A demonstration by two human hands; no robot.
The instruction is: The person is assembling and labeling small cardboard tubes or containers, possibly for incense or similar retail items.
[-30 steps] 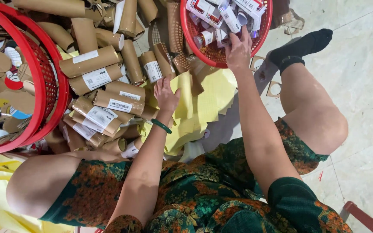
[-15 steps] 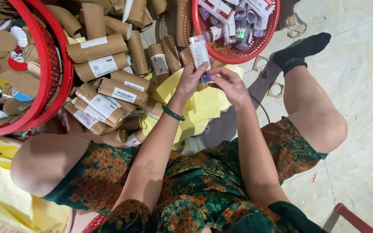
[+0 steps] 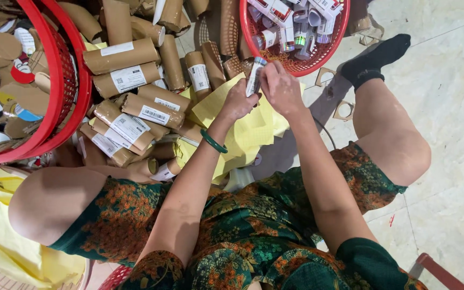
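Observation:
My left hand [image 3: 237,102] and my right hand [image 3: 280,86] meet over my lap and both grip a small white tube-shaped pack [image 3: 254,75] with coloured print. It is held upright just in front of a red round basket [image 3: 296,67] full of similar small packs. A green bangle [image 3: 213,141] circles my left wrist. Under my hands lie yellow paper sheets [image 3: 243,131]. To the left of them is a pile of brown cardboard tubes [image 3: 135,102] with white labels.
A large red basket [image 3: 68,96] at the left holds round cardboard discs. My bare knees spread to both sides, with a black-socked foot [image 3: 374,59] at the upper right. Pale tiled floor [image 3: 452,134] lies to the right. A yellow bag [image 3: 6,236] is at the lower left.
My right hand came back out of the small red basket with a pack. My left hand left the tube pile and joined it on the pack, and both hands drew slightly nearer to me.

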